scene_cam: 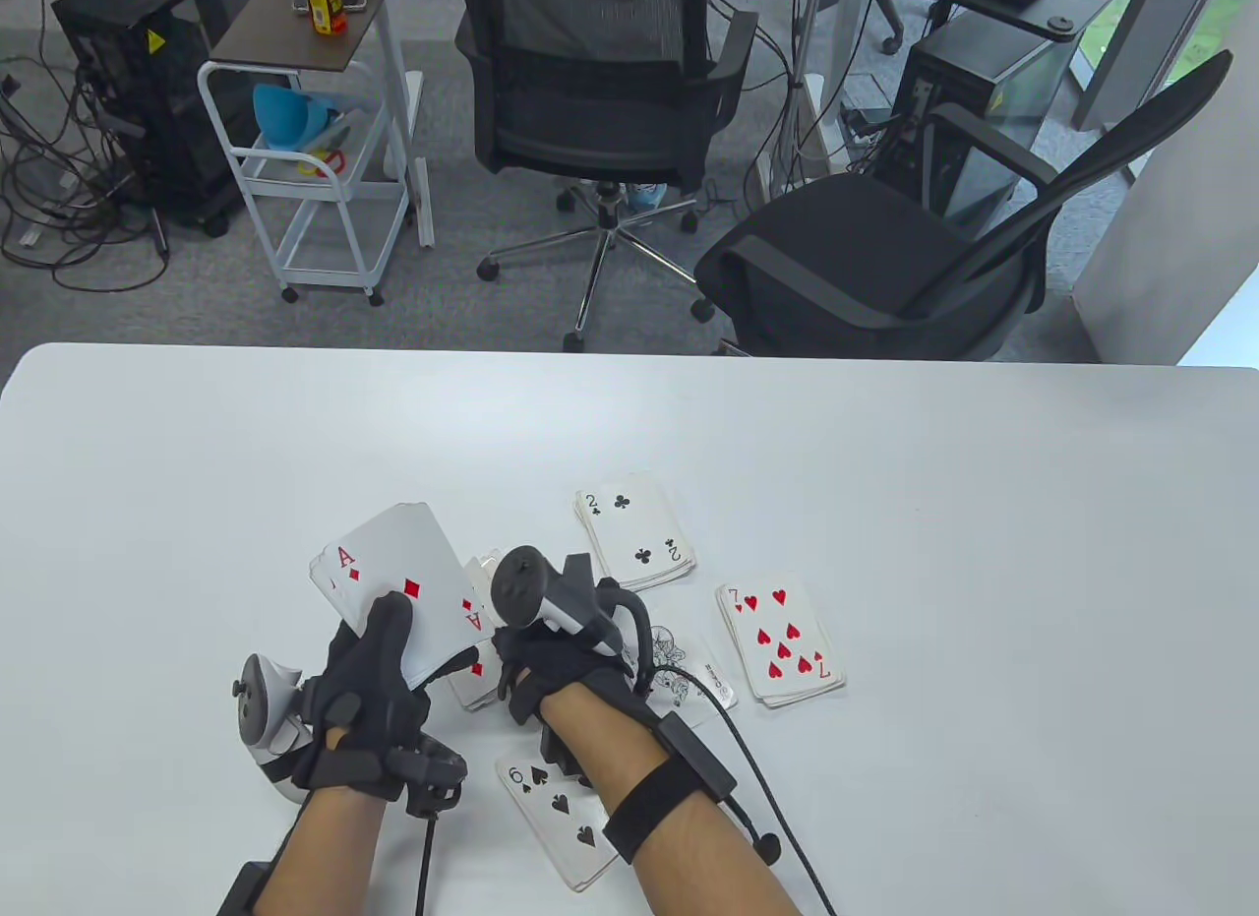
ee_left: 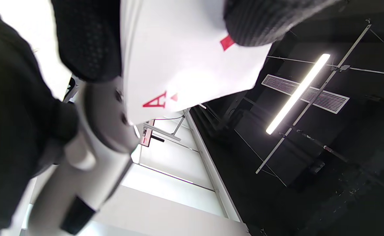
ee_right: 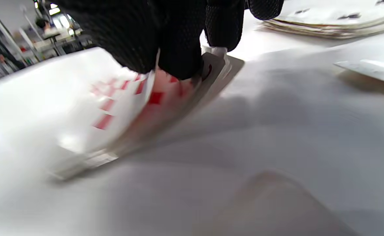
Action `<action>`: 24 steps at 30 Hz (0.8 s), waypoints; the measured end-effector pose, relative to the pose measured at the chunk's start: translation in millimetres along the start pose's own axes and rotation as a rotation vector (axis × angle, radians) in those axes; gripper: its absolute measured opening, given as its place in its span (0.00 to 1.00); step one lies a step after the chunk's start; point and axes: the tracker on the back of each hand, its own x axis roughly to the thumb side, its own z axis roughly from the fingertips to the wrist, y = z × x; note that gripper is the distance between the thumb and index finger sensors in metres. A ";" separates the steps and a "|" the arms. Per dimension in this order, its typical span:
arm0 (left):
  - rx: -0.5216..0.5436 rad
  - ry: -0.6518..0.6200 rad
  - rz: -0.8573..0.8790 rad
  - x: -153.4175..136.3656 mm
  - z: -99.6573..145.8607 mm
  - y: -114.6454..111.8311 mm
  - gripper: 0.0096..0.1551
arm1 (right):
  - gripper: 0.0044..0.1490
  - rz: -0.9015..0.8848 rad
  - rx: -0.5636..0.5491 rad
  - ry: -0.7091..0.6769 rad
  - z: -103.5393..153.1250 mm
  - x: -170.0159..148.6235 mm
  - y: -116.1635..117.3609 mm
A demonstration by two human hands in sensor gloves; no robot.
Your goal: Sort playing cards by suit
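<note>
Table view shows the left hand point(scene_cam: 369, 680) grasping thin, slippery cards point(scene_cam: 403, 591) at lower left, while the right hand point(scene_cam: 551, 660) pinches a diamond pile point(ee_right: 139, 108) by its edge.

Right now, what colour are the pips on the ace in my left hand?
Red diamonds on the ace, clearest in the table view.

Deck in hand point(scene_cam: 413, 601): face-up stack, ace of diamonds on top, held tilted above the table. Diamond pile point(scene_cam: 477, 672) lies under it, mostly hidden; right wrist view shows its edge lifted and blurred. Clubs pile point(scene_cam: 634, 530), 2 on top, sits furthest back. Hearts pile point(scene_cam: 780, 642), 7 on top, to the right. Spades pile point(scene_cam: 561, 823), 6 on top, nearest. Joker card point(scene_cam: 689, 672) between spades and hearts.
</note>
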 end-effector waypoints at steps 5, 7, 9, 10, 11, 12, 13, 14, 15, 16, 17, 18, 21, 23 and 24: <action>-0.012 0.001 -0.003 -0.8 -0.6 -2.9 0.28 | 0.25 0.054 -0.129 -0.031 11.9 -4.8 -4.9; -0.023 0.008 -0.014 -2.1 0.1 -5.4 0.28 | 0.26 -0.019 -0.162 -0.045 22.4 -14.4 -14.0; -0.029 0.014 -0.027 -4.1 0.9 -7.3 0.28 | 0.26 -0.109 -0.216 -0.055 36.2 -29.8 -26.0; -0.031 0.017 -0.032 -5.2 1.0 -8.4 0.28 | 0.26 -0.146 -0.238 -0.057 44.0 -39.1 -32.0; -0.036 0.022 -0.041 -6.7 1.1 -9.6 0.28 | 0.27 -0.180 -0.253 -0.060 50.7 -47.4 -36.5; -0.038 0.027 -0.047 -7.9 1.2 -10.5 0.28 | 0.27 -0.215 -0.278 -0.060 58.4 -57.1 -40.7; -0.040 0.032 -0.054 -9.4 1.2 -11.6 0.29 | 0.27 -0.238 -0.295 -0.064 64.5 -64.8 -43.5; -0.046 0.046 -0.074 -12.8 1.3 -13.9 0.28 | 0.27 -0.282 -0.345 -0.073 75.2 -78.8 -46.8; -0.054 0.058 -0.090 -15.6 1.3 -15.8 0.28 | 0.28 -0.313 -0.385 -0.080 81.3 -86.9 -47.4; -0.059 0.064 -0.099 -17.1 1.3 -16.9 0.28 | 0.28 -0.330 -0.407 -0.085 84.7 -91.3 -47.2; -0.071 0.076 -0.123 -21.0 1.2 -19.8 0.28 | 0.28 -0.362 -0.455 -0.097 92.0 -100.5 -44.8; -0.078 0.084 -0.137 -23.0 1.3 -21.4 0.28 | 0.28 -0.372 -0.478 -0.104 95.2 -104.3 -42.7; -0.103 0.111 -0.177 -29.7 2.0 -26.2 0.28 | 0.28 -0.443 -0.534 -0.145 103.0 -112.3 -35.1; -0.121 0.129 -0.197 -32.7 2.5 -28.1 0.28 | 0.28 -0.486 -0.527 -0.198 106.1 -112.7 -34.5; -0.130 0.138 -0.213 -34.5 2.8 -28.9 0.28 | 0.29 -0.534 -0.555 -0.245 109.9 -112.5 -35.5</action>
